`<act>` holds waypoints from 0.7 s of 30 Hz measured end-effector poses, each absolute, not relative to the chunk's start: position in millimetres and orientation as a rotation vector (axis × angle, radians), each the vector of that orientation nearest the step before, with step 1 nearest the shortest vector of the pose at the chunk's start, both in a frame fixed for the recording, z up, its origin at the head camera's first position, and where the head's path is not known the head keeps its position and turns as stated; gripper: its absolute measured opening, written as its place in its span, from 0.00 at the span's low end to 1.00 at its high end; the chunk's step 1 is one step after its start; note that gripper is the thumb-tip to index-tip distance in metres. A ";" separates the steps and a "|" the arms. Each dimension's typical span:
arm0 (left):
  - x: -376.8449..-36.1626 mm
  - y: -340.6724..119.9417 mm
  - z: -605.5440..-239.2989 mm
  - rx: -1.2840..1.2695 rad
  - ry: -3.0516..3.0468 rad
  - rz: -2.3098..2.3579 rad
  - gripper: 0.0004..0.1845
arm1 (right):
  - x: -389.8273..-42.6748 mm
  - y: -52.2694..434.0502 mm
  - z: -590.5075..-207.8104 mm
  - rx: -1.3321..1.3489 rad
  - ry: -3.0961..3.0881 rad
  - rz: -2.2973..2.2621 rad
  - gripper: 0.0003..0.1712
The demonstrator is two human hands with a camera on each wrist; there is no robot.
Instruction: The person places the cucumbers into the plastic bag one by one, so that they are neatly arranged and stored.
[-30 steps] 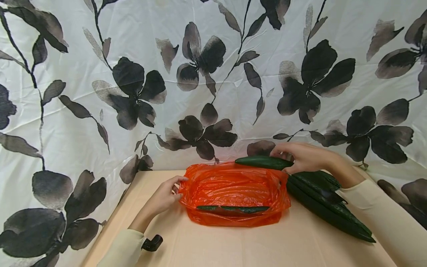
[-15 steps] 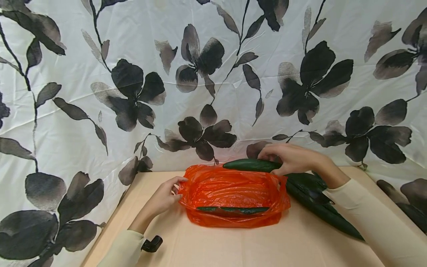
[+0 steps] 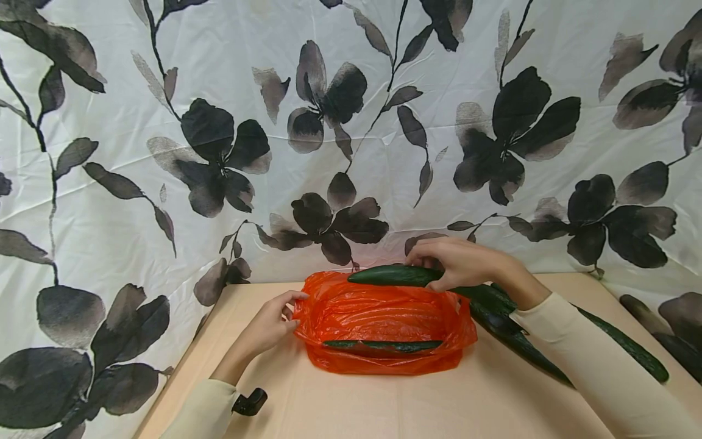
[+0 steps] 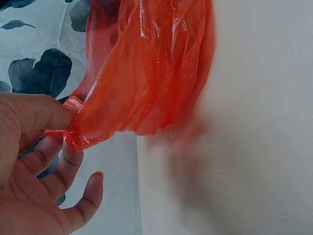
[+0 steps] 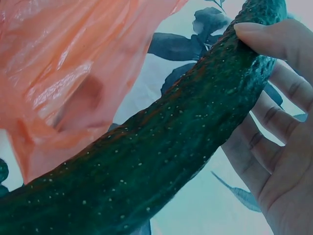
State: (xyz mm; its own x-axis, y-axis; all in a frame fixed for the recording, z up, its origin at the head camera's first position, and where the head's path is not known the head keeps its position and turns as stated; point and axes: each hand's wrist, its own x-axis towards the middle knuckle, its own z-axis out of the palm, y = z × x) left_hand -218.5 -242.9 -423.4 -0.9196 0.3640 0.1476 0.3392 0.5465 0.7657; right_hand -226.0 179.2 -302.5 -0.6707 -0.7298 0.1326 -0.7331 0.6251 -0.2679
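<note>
Right now I read this as the loading step: my right hand (image 3: 460,263) grips a cucumber (image 3: 392,275) over the far rim of the orange bag (image 3: 384,320), which sits mid-table toward the far edge, while my left hand (image 3: 269,326) pinches the bag's left rim to hold the mouth apart. Next, I judge, comes lowering the cucumber lengthwise inside. My sleeve hides part of the spare cucumbers (image 3: 631,347) near the right edge; one already bagged (image 3: 384,345) shows only dimly.

A beige table (image 3: 384,402) carries an orange plastic bag (image 3: 384,323). Dark green cucumbers (image 3: 515,341) lie right of it.
</note>
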 end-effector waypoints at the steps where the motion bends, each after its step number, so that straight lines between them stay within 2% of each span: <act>1: -218.4 -242.9 -423.3 0.625 2.739 1.345 0.28 | -226.5 177.5 -302.7 1.277 -2.817 0.468 0.28; 21: -219.5 -243.4 -424.8 0.641 2.744 1.332 0.28 | -228.1 139.4 -303.3 1.368 -2.842 0.453 0.29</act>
